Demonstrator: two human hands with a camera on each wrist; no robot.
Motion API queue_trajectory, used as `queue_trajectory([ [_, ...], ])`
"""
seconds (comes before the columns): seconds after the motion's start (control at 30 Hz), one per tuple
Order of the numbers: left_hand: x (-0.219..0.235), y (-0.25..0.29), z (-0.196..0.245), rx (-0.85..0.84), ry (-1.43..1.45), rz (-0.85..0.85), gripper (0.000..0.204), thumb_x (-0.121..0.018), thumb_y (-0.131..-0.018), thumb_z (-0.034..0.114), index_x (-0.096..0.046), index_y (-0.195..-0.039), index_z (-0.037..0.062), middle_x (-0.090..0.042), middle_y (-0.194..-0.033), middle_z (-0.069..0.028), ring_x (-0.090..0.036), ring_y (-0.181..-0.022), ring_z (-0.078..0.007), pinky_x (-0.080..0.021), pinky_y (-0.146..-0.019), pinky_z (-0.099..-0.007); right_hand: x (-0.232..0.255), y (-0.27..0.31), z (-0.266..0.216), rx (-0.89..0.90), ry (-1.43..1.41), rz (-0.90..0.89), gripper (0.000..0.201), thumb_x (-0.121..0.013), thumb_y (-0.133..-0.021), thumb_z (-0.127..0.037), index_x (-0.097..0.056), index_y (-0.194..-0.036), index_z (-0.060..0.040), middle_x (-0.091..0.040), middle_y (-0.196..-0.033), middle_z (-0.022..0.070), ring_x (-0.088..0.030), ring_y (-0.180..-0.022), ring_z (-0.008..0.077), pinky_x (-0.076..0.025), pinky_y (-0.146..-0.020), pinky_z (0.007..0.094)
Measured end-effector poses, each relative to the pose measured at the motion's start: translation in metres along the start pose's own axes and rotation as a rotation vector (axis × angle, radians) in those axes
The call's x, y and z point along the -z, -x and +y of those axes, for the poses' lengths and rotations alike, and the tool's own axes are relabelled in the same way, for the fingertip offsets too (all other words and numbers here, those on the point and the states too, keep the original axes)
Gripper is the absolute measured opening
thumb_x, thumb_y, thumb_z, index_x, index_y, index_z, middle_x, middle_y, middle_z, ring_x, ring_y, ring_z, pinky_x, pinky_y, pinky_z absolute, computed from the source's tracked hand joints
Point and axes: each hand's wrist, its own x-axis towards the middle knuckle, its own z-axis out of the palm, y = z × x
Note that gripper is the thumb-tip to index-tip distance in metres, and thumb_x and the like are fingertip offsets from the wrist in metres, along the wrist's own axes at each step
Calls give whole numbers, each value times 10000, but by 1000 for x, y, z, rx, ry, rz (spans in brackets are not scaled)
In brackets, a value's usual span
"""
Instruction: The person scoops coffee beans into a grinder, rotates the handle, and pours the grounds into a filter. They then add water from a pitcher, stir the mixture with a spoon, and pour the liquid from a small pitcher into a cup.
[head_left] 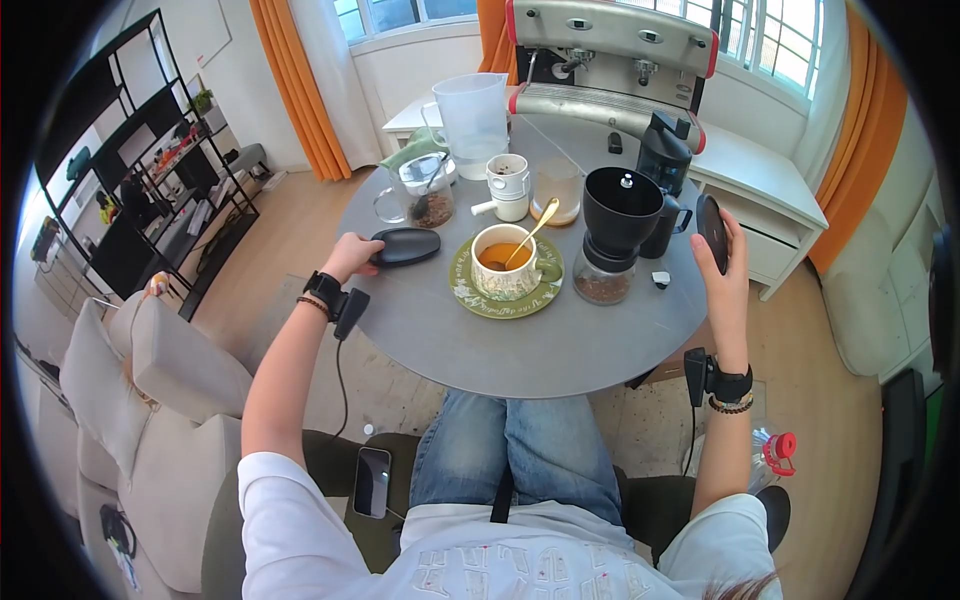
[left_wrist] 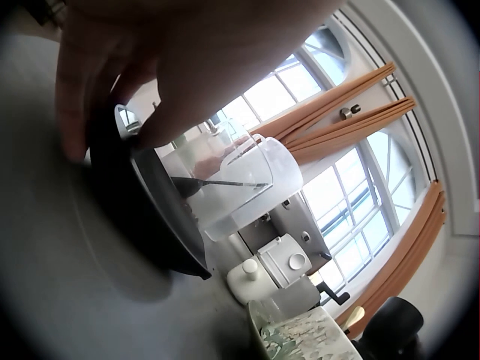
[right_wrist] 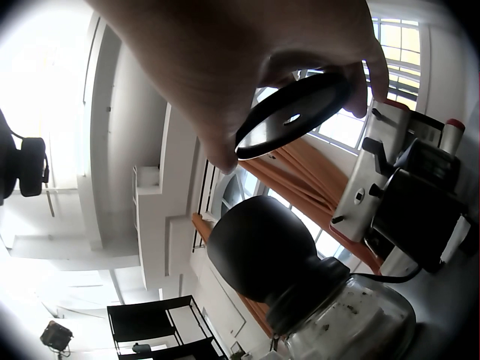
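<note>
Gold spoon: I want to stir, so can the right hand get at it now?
Probably not directly: the right hand holds a black lid, and the coffee grinder stands between it and the spoon.

On the desk point(head_left: 450, 355), the cup point(head_left: 503, 264) sits on a saucer point(head_left: 478, 298), apparently left of the grinder point(head_left: 622, 215), before the pitcher point(head_left: 472, 125).

So I'm in a white short-sleeved tee point(head_left: 520, 570) with raised, outlined lettering across the front at the bottom of the head view, plus faded blue jeans point(head_left: 510, 445). Each wrist has a black strap with a chunky black camera unit point(head_left: 336, 300), a thin black cable hanging off it, and a beaded bracelet point(head_left: 733, 403) beside it, the right one brown and gold-ish.
</note>
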Motion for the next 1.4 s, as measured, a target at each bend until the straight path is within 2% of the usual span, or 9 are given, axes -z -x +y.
queue_trajectory([
  [0.1,5,1,7,-9,-263,-6,430,-664,-846,339,-668,-1005,-60,-676,-924,-155,-685,-820,-258,-586,-689,-336,-2,2,-10,29,-77,-27,693,-750,-845,-326,-430,-1393,-47,-484,-1310,145,-508,-1193,247,-392,-1027,362],
  [0.23,3,27,29,-366,-641,284,360,-624,-808,329,-699,-943,3,-712,-876,-162,-681,-867,-310,-526,-776,-383,-11,1,-44,192,-42,-89,728,-765,-826,-324,-415,-1401,-45,-489,-1301,136,-508,-1193,232,-402,-1016,354],
  [0.47,-22,65,119,-661,-155,82,358,-602,-903,313,-681,-1017,-18,-706,-905,-141,-676,-822,-209,-525,-740,-320,-41,-42,-67,369,334,-336,742,-759,-770,-502,-521,-1304,-46,-506,-1242,183,-507,-1174,339,-427,-996,405],
  [0.67,-71,93,175,-832,256,-198,361,-525,-995,302,-615,-1164,-4,-659,-1116,-74,-599,-1062,-138,-494,-887,-289,-52,-49,-69,339,439,-360,782,-738,-737,-597,-559,-1276,-59,-514,-1224,211,-501,-1177,365,-434,-989,420],
  [0.97,-153,109,214,-820,747,-285,442,-483,-1013,332,-519,-1292,-9,-536,-1317,-112,-498,-1244,-196,-377,-1066,-328,-59,-46,-62,379,520,-386,732,-759,-720,-567,-605,-1228,-63,-534,-1170,220,-558,-1078,376,-475,-923,424],
  [1.07,-174,118,217,-787,856,-280,437,-451,-1024,334,-508,-1314,13,-526,-1327,-112,-490,-1253,-193,-373,-1056,-320,-60,-43,-56,376,508,-363,708,-764,-714,-557,-622,-1205,-67,-544,-1125,212,-583,-1022,372,-490,-889,427],
  [1.1,-187,116,219,-811,978,-249,395,-463,-1025,293,-548,-1262,-11,-604,-1154,-83,-535,-1079,-136,-412,-943,-264,-61,-42,-55,366,494,-362,706,-765,-712,-555,-622,-1204,-69,-544,-1122,211,-583,-1022,371,-490,-888,428],
  [1.27,-205,121,218,-824,983,-320,360,-423,-1027,267,-576,-1233,14,-596,-1168,-90,-534,-1095,-154,-398,-967,-277,-56,-43,-53,358,461,-409,684,-751,-762,-520,-601,-1223,-37,-544,-1153,181,-589,-1034,341,-474,-921,404],
  [1.4,-200,121,215,-753,974,-341,427,-428,-1014,335,-521,-1317,49,-544,-1282,-84,-512,-1167,-163,-383,-991,-284,-31,-54,-40,32,-78,-395,527,-659,-899,-426,-592,-1223,-16,-574,-1131,120,-589,-1039,211,-466,-906,340],
])
